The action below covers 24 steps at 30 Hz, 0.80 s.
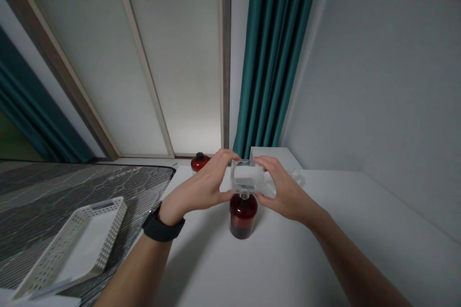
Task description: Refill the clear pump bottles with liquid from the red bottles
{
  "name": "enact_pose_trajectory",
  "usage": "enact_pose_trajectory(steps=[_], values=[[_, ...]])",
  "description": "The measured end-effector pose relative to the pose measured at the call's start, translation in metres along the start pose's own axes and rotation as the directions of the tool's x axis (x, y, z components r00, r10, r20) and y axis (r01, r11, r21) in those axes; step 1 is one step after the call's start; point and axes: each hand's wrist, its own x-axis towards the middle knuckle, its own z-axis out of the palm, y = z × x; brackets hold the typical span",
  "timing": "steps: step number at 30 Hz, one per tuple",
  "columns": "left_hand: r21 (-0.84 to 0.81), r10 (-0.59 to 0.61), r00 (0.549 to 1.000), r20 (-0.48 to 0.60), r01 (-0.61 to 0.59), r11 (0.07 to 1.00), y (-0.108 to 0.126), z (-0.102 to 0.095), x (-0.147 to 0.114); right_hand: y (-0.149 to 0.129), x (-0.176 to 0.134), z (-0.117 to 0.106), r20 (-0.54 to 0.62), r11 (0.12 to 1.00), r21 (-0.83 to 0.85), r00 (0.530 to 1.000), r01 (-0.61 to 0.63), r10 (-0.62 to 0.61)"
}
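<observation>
Between my left hand (211,180) and my right hand (283,192) is a clear glass vessel (248,177) with a white patch on its side. Fingers and thumbs grip it from both ends, left and right. Its lower edge is right over the neck of an amber bottle (243,218) that stands upright on the white table; whether they touch I cannot tell. Dark liquid seems to fill the bottle's lower part. Behind my left hand stands another amber bottle with a black cap (200,157), partly covered by the hand.
Behind my right hand are a white box (277,156) and some clear, crumpled-looking items (297,176). The white table (223,273) meets the wall at right. A white perforated basket (117,216) lies lower left on a grey patterned surface (144,187). Green curtains (277,57) hang behind.
</observation>
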Motion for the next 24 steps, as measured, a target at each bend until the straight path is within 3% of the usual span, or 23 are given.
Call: enact_pose_trajectory(steps=[11, 24], values=[[-0.006, -0.049, 0.998, 0.029, 0.049, 0.999, -0.010, 0.004, -0.002, 0.007, -0.004, 0.006, -0.026, 0.971, 0.164, 0.984, -0.172, 0.179], [-0.144, -0.062, 0.998, 0.003, 0.062, 0.988, -0.018, 0.009, -0.002, 0.007, -0.005, 0.020, -0.038, 0.860, 0.453, 0.959, -0.234, 0.281]])
